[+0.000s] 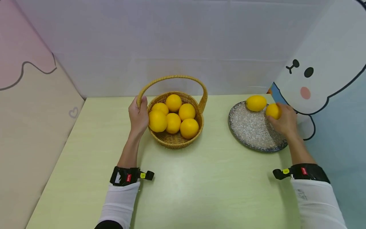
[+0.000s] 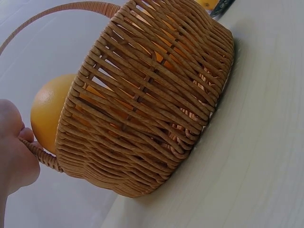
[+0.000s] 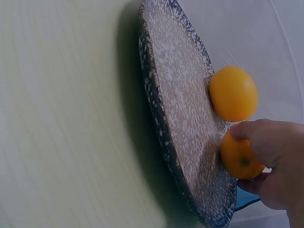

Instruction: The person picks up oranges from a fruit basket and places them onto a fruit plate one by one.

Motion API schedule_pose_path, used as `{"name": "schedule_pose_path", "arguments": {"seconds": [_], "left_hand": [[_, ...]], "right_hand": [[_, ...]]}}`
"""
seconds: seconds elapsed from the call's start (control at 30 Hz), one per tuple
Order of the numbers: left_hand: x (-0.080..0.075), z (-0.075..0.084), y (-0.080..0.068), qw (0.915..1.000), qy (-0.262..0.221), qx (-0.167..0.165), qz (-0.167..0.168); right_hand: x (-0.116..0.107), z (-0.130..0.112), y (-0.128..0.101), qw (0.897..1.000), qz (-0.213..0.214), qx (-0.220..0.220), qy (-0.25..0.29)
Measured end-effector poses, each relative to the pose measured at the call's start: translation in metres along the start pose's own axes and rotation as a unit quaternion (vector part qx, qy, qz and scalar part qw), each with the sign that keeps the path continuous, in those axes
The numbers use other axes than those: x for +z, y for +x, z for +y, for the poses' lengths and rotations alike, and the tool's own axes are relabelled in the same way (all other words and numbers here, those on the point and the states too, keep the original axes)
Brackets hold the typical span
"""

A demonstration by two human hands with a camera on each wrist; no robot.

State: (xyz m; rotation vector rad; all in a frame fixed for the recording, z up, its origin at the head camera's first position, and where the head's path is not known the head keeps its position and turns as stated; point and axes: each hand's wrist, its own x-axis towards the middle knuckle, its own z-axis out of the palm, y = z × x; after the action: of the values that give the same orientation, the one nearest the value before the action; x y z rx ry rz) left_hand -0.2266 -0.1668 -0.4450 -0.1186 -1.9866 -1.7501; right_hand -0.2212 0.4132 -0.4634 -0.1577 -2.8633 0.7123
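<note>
Orange (image 1: pixel 273 109) sits between the thumb and fingers of the right hand (image 1: pixel 286 120), clamped on it at the plate's (image 1: pixel 248 127) right side. Beside it, one second orange (image 1: pixel 256 103) lies on the plate. The left hand's (image 1: pixel 139 116) fingers are wrapped around the handle (image 1: pixel 177 76) of one basket (image 1: pixel 174 146), where six oranges (image 1: pixel 173 123) are visible.

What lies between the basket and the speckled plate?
Only bare tabletop: the head view shows nothing standing between the basket and the speckled plate.
</note>
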Motion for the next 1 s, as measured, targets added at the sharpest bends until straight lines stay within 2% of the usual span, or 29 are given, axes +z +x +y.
{"name": "schedule_pose_path", "arguments": {"seconds": [0.43,1.0], "left_hand": [[0.0019,0.0008,0.0025,1.0000,-0.004,0.008,0.003],[0.0000,0.0002,-0.0007,1.0000,-0.004,-0.005,-0.001]], "right_hand": [[-0.0033,-0.0034,0.0001,0.999,-0.020,0.025,-0.013],[-0.0044,-0.0033,-0.0064,0.999,-0.037,0.008,0.009]]}}
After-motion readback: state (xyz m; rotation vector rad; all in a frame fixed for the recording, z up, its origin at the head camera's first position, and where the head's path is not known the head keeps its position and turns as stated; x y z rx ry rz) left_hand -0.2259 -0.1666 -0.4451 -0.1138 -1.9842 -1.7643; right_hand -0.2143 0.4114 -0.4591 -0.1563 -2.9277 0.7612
